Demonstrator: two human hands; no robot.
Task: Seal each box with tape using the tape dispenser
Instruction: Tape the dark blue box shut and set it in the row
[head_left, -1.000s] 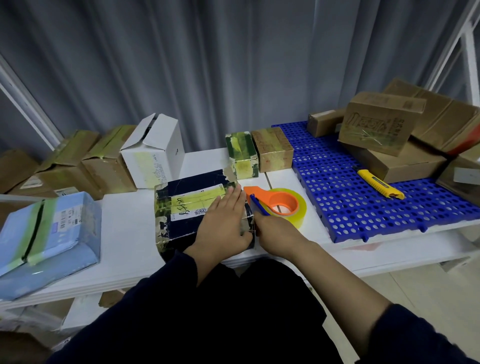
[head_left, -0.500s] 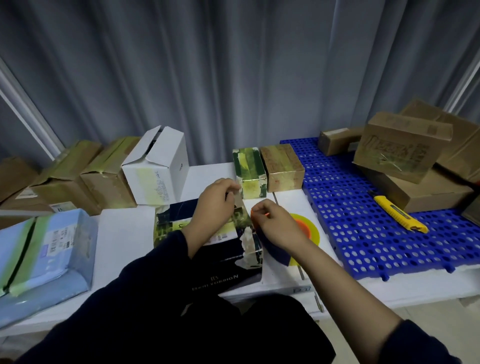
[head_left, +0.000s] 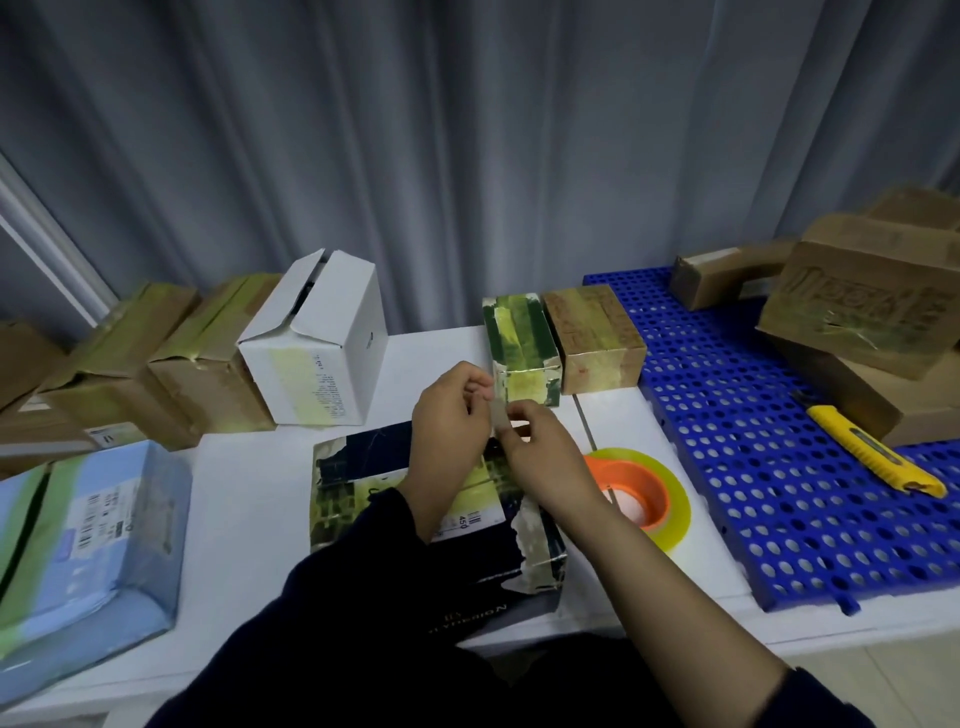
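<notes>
The left hand (head_left: 451, 421) and the right hand (head_left: 551, 465) meet above the far edge of a dark navy cardboard box with torn, yellow-taped patches (head_left: 363, 457), which lies flat on the white desk (head_left: 249, 488) right in front of the person. The left fingers (head_left: 478, 387) are curled in, their tips pinching the upper end of a short pale strip of tape (head_left: 500, 415). The right fingers (head_left: 519, 413) are curled too and pinch the strip's lower end, so it stands nearly upright between the two hands. The tape dispenser, an orange hub carrying a yellowish clear roll (head_left: 644, 493), lies flat on the desk just beside the box's right side, partly hidden by the right wrist.

Close behind the hands stands a small green-and-yellow taped box (head_left: 522, 358), touching a small brown cardboard box (head_left: 597, 343). A white cardboard box with open flaps (head_left: 322, 353) sits to the left, and a light blue wrapped parcel (head_left: 88, 545) lies at the near left. On the right, a blue perforated plastic mat (head_left: 727, 441) carries a yellow utility knife (head_left: 872, 457) and stacked brown cartons (head_left: 857, 296).
</notes>
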